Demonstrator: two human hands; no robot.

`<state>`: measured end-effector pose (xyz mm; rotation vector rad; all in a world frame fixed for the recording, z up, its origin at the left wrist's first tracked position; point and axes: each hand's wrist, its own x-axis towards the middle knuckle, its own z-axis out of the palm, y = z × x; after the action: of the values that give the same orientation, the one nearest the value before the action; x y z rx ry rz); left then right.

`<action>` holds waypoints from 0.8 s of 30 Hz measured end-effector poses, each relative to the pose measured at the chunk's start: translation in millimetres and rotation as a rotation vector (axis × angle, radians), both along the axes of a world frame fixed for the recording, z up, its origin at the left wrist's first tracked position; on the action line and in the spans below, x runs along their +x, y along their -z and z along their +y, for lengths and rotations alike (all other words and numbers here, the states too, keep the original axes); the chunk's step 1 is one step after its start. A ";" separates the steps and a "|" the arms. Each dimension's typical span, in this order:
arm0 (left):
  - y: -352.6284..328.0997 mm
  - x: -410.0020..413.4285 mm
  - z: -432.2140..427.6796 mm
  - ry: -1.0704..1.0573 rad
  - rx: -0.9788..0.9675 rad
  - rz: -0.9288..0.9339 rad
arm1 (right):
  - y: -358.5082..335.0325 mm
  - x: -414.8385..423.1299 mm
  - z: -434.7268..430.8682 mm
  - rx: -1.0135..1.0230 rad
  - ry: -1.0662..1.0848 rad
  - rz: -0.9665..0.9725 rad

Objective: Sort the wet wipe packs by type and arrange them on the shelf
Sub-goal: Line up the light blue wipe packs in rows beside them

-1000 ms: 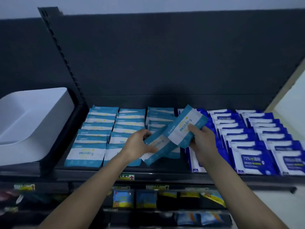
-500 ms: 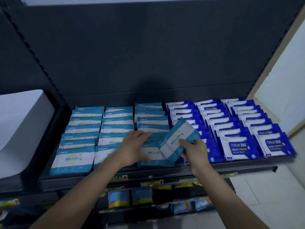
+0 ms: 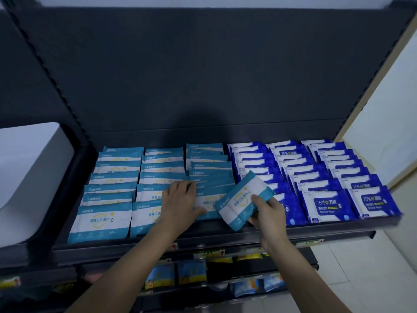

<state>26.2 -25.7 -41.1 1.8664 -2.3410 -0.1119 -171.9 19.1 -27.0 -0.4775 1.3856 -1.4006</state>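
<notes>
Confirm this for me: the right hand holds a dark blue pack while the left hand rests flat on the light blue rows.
Not quite. The head view shows the right hand holding a light blue pack, not a dark blue one. The left hand does rest flat on the light blue rows.

Teal wipe packs (image 3: 102, 219) and dark blue packs (image 3: 327, 205) look like smooth plastic film with slight sheen; shelf (image 3: 225, 239) is matt dark metal.
</notes>
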 end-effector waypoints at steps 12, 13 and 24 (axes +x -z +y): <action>2.3 14.4 17.2 0.136 0.234 0.472 | 14.3 18.9 8.7 0.082 -0.091 0.025; 1.9 13.6 19.3 0.165 0.260 0.426 | 16.8 23.2 9.7 0.080 -0.124 0.160; 1.0 16.3 24.5 0.125 0.336 0.552 | 22.6 27.7 2.1 -0.190 -0.719 1.465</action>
<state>42.5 -1.2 -42.0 1.5353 -2.1248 -0.9533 -144.2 21.2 -49.7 -2.1504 1.7977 -0.4261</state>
